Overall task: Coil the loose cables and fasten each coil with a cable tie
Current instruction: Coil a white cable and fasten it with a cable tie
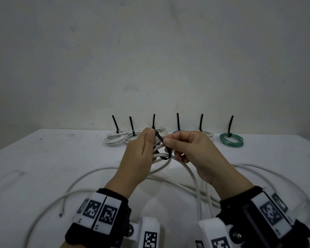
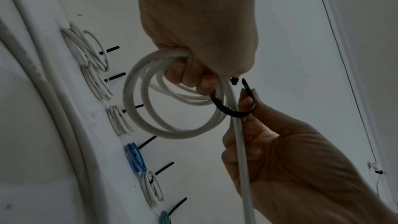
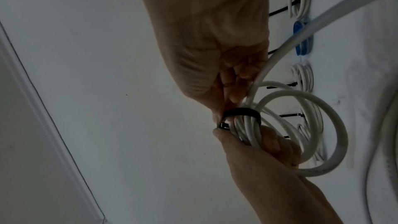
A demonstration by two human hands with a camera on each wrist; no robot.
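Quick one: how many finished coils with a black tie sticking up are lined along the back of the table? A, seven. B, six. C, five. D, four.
B: six tied coils stand in the row in the head view, ending at the right with the green coil, while the left hand and right hand work a black cable tie round another white coil.

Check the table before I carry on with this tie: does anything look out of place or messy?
Nothing looks damaged. Six tied coils sit in a neat row at the back, including the green coil. The only untidy part is the loose white cable sprawled across the table, trailing from the white coil in the left hand.
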